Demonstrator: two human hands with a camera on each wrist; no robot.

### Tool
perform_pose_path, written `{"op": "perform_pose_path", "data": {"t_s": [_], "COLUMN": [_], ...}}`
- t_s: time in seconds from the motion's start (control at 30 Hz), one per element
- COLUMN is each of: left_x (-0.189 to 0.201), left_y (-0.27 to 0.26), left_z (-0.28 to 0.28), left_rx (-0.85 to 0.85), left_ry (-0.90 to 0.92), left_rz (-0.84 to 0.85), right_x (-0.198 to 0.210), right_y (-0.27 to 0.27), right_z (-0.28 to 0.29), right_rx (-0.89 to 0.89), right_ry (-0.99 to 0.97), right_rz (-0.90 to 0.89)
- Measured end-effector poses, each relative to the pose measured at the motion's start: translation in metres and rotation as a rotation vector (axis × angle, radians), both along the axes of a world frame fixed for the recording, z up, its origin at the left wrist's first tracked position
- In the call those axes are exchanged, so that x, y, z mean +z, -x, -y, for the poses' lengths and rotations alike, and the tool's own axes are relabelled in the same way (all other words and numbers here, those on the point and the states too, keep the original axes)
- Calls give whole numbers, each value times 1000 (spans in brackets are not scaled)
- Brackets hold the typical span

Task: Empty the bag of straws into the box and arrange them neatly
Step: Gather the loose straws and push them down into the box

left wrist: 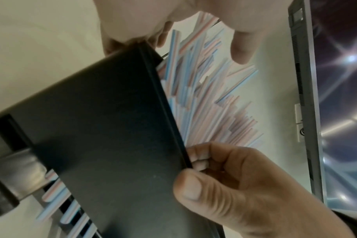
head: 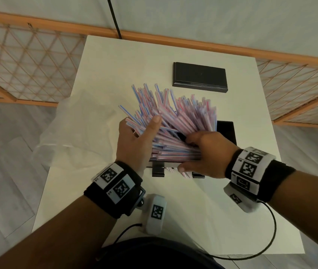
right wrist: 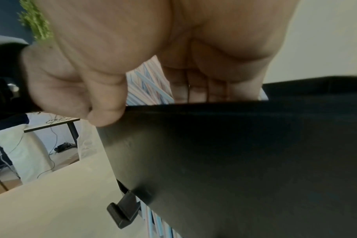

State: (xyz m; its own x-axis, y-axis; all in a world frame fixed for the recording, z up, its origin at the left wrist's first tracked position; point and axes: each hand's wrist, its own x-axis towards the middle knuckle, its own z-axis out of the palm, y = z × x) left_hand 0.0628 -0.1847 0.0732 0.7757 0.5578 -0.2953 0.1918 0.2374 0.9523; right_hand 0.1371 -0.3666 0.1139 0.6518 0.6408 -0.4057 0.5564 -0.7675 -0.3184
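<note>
A heap of pink-and-blue striped straws (head: 183,115) fans out over the black box (head: 227,131) at the middle of the white table (head: 193,210). My left hand (head: 135,140) holds the heap's left side, thumb laid on top and fingers hidden behind the straws. My right hand (head: 206,154) grips the box's near wall (left wrist: 102,128): the thumb (left wrist: 187,188) lies on the outside, and the fingers curl over the rim onto the straws (right wrist: 149,87). A few straws (left wrist: 55,193) poke out under the box by its black clip (right wrist: 122,212).
The crumpled clear plastic bag (head: 80,133) lies on the table's left edge. The black lid (head: 200,77) sits flat at the back. A wooden lattice screen (head: 24,61) stands behind the table. Bare tabletop lies between the box and my body.
</note>
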Motion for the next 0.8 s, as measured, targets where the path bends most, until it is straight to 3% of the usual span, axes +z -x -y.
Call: {"op": "perform_pose_path", "data": {"t_s": [0.1, 0.23, 0.33, 0.67, 0.8], "left_x": [-1, -10, -13, -15, -16], "left_y": [-5, -7, -6, -3, -2], "left_z": [3, 6, 6, 7, 8], "left_rx": [-21, -56, -59, -53, -59], "left_ry": [-25, -68, -78, -84, -57], "left_rz": [-3, -29, -37, -18, -37], "right_x": [2, 3, 4, -10, -9], "right_y": [1, -3, -5, -4, -8], "right_z": [-1, -12, -15, -24, -34], "right_rx": [19, 71, 54, -54, -12], "right_ry": [12, 240, 301, 285, 230], "right_rz": [19, -34, -46, -288, -337]}}
